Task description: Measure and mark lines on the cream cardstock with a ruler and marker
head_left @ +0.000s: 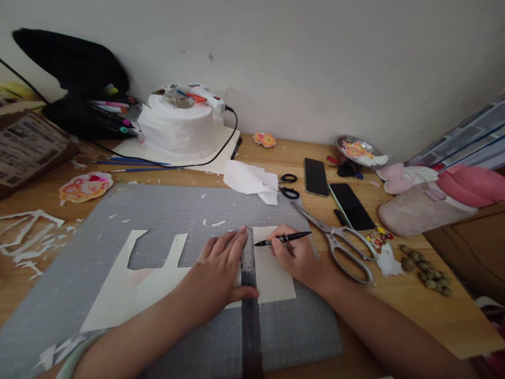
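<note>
Left hand [221, 263] presses flat on the stiff ruler [249, 273] over thin, floppy paper [272, 273]; right hand [294, 255] pinches a light pen [282, 239] mid-barrel

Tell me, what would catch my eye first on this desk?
At the centre, the left hand presses a dark metal ruler onto cream cut-out paper on a grey cutting mat, while the right hand holds a black pen against its edge. Large silver scissors lie just right; a white tissue roll stands by the wall.

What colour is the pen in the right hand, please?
Black, seen in the head view: the pen is held by the right hand.
</note>
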A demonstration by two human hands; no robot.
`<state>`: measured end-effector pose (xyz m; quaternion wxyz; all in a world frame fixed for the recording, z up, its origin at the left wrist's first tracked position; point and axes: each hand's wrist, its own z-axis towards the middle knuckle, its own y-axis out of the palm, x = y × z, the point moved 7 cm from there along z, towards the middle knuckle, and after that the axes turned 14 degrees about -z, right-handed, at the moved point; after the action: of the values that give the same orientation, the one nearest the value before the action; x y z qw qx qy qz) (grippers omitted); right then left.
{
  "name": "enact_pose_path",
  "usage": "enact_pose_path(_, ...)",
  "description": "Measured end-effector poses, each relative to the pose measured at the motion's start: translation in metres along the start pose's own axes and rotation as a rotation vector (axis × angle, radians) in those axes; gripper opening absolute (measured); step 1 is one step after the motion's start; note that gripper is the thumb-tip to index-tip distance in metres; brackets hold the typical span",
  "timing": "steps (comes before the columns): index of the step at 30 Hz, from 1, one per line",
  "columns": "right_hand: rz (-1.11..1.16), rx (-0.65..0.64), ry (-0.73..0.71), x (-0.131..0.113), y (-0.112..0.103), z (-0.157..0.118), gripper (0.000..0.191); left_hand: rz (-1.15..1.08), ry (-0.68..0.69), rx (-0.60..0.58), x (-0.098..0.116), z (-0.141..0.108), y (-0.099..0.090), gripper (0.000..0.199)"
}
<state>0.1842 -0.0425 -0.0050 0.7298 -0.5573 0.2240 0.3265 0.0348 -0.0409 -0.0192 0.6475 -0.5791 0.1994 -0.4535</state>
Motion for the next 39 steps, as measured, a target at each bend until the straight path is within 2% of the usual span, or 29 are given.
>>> enact_pose_path(5,0.004,-0.004,0.002,0.000,0.001,0.000,0.012,0.038,0.014,0.009,0.003,0.000,-0.001,0.100)
enact_pose_path(20,-0.021,0.028,0.103,0.012,0.004,0.002,0.011,-0.010,-0.018,-0.022,-0.001,-0.001,0.003,0.092)
enact_pose_path(26,-0.027,0.043,0.100,0.014,0.004,0.003,0.011,-0.030,-0.046,-0.070,-0.002,0.000,0.006,0.083)
enact_pose_path(30,-0.016,0.049,0.081,0.014,0.004,0.004,0.011,-0.016,-0.061,-0.093,-0.002,0.001,0.005,0.086)
enact_pose_path(39,-0.004,0.057,0.067,0.013,0.004,0.005,0.012,-0.037,-0.077,-0.089,-0.003,0.000,0.006,0.083)
